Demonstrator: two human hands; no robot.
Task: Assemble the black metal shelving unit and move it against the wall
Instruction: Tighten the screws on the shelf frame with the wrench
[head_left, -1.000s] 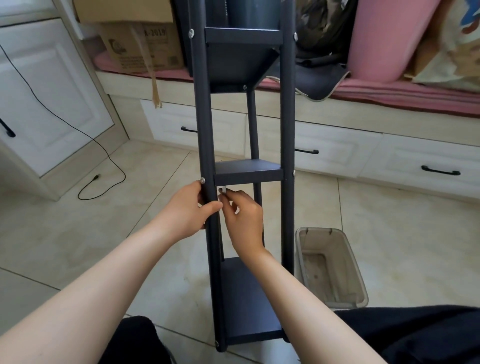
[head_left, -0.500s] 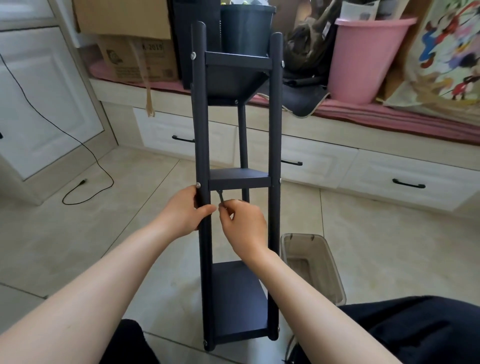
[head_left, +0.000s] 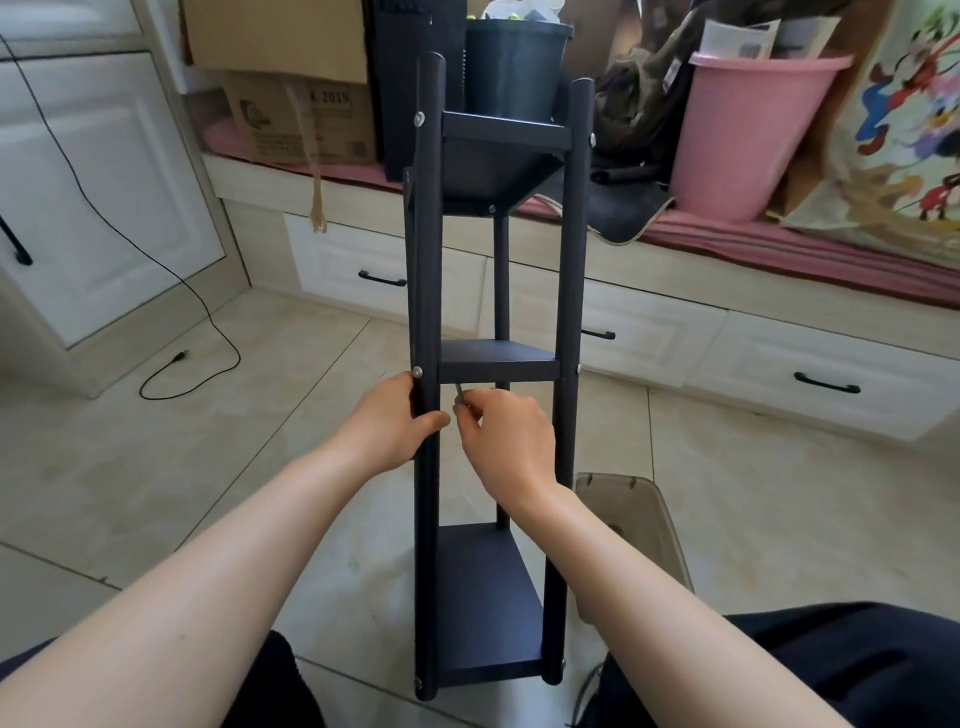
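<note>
The left hand (head_left: 387, 423) holds the front pole of the tall black shelf (head_left: 498, 364) while the right hand (head_left: 506, 441) pinches a small metal tool (head_left: 460, 394) under the middle shelf.

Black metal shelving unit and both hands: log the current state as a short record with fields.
unit: black metal shelving unit, three shelves, standing on the tiled floor
left hand: left hand grips the front left post just under the middle shelf
right hand: right hand pinches a small silver metal tool below the middle shelf
tool tip: hidden, cannot tell what it engages
nearby: clear plastic bin on the floor to the right
</note>
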